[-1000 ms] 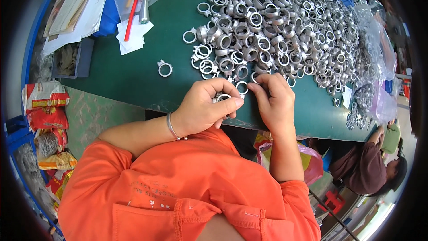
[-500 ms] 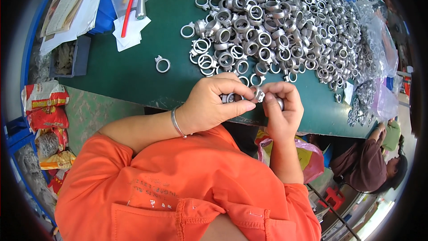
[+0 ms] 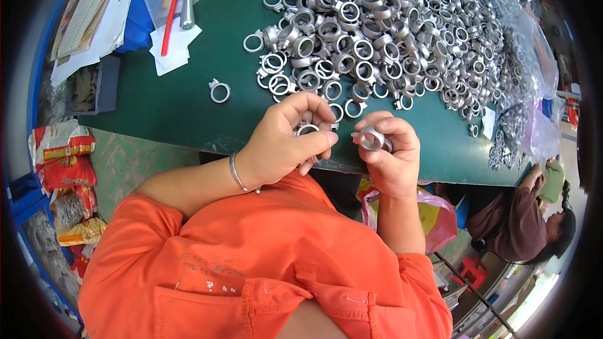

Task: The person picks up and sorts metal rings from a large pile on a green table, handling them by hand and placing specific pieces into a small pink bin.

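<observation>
My left hand (image 3: 274, 144) is curled over the near edge of the green table (image 3: 163, 103). Grey metal rings (image 3: 307, 130) with small lugs sit in its palm, partly hidden by the fingers. To its right, my right hand (image 3: 397, 164) pinches a metal ring (image 3: 372, 140) between thumb and fingertips, its opening turned toward me. Behind that ring, part of another round metal piece (image 3: 388, 145) shows among the fingers. Just beyond my hands spreads a large heap of similar rings (image 3: 364, 50). One single ring (image 3: 220, 92) lies apart on the left.
Papers (image 3: 94, 9), a red pen (image 3: 171, 16) and a metal tool (image 3: 188, 0) lie at the far left. A grey bin (image 3: 107, 88) stands at the table's left end. Clear plastic bags (image 3: 534, 50) edge the heap. At right sits another person (image 3: 512, 229).
My hands have drawn apart. The ring that was between both sets of fingertips is now in my right hand alone. The whole view has shifted slightly.
</observation>
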Available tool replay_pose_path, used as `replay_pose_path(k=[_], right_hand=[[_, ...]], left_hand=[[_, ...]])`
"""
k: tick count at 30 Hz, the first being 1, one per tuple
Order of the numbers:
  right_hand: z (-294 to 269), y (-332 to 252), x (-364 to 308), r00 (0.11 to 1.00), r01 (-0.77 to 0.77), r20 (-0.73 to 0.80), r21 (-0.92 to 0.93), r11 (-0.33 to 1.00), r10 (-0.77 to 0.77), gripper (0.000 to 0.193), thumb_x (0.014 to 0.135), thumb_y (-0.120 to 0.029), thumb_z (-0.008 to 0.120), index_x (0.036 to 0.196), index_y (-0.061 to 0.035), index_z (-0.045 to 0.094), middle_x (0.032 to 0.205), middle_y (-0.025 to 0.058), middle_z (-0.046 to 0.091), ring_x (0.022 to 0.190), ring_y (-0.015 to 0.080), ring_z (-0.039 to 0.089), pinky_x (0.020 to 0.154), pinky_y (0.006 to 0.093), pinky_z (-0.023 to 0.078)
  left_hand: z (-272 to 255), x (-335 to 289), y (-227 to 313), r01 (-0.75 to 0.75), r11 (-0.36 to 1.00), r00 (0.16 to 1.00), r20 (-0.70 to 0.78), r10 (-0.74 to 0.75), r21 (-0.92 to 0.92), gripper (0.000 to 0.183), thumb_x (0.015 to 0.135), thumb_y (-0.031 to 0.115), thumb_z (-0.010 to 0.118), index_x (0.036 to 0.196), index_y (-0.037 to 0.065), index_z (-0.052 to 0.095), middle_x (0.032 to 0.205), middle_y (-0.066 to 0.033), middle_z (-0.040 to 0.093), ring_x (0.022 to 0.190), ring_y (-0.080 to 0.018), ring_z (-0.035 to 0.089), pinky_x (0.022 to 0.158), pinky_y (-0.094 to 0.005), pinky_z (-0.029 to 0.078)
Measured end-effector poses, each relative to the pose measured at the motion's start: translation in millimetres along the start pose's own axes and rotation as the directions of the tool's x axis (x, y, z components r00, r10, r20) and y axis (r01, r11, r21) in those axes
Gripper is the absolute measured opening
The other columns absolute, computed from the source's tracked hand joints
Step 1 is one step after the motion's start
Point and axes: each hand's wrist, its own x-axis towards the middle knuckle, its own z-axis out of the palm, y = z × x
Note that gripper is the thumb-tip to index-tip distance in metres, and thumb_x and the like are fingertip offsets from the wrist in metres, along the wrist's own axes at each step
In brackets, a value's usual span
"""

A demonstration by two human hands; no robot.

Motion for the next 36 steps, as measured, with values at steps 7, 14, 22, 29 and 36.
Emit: replay_pose_path(k=[7,14,22,29,36], right_hand=[[-13,-20,13,0.991,0.0,-0.131,0.03,1.0,0.003,0.006,0.082,-0.004,0.057,0.087,-0.0009,0.057,0.076,0.0099,0.055,0.055,0.0119,0.049,0.042,0.0193,0.034],[3,-11,34,0.994,0.053,0.022,-0.954,0.296,-0.107,0.015,0.071,-0.001,0.068,0.084,-0.003,0.062,0.068,0.0096,0.055,0.058,0.0241,0.054,0.053,0.0307,0.044],[13,-16,15,0.96,0.28,0.22,-0.781,0.559,-0.174,0.019,0.069,0.008,0.066,0.083,-0.002,0.06,0.081,0.0095,0.061,0.071,0.0205,0.059,0.062,0.0271,0.047],[8,-12,4,0.959,-0.271,-0.125,-0.159,0.949,0.253,0.018,0.09,-0.01,0.053,0.101,0.004,0.055,0.085,0.0065,0.062,0.06,0.0074,0.05,0.052,0.0191,0.04],[12,-10,5,0.98,-0.197,0.022,-0.053,0.979,0.198,0.029,0.082,-0.01,0.062,0.106,0.0045,0.055,0.088,0.0082,0.06,0.065,0.0097,0.052,0.055,0.0204,0.041]], left_hand=[[-8,5,-3,0.076,0.924,0.997,0.038,-0.067,-0.375,0.007,0.086,0.011,0.051,0.089,0.005,0.048,0.075,-0.0081,0.052,0.06,-0.016,0.055,0.034,-0.0202,0.035],[-6,1,-2,0.077,0.988,0.997,0.013,-0.076,-0.132,0.008,0.084,0.007,0.056,0.089,0.002,0.053,0.066,-0.007,0.055,0.051,-0.0099,0.051,0.036,-0.0193,0.036],[5,4,-1,-0.018,0.998,1.0,0.009,0.017,0.065,0.01,0.082,0.001,0.061,0.092,0.0,0.058,0.072,-0.0038,0.057,0.051,-0.006,0.052,0.039,-0.0166,0.039],[0,8,-9,-0.446,0.795,0.892,0.134,0.431,0.41,0.011,0.074,-0.001,0.066,0.084,0.002,0.064,0.076,-0.0021,0.058,0.064,-0.0086,0.055,0.055,-0.0217,0.043],[-3,9,-13,-0.618,0.566,0.769,0.271,0.579,0.545,0.015,0.071,-0.004,0.066,0.084,0.003,0.063,0.075,-0.003,0.055,0.067,-0.0113,0.054,0.06,-0.0236,0.044]])
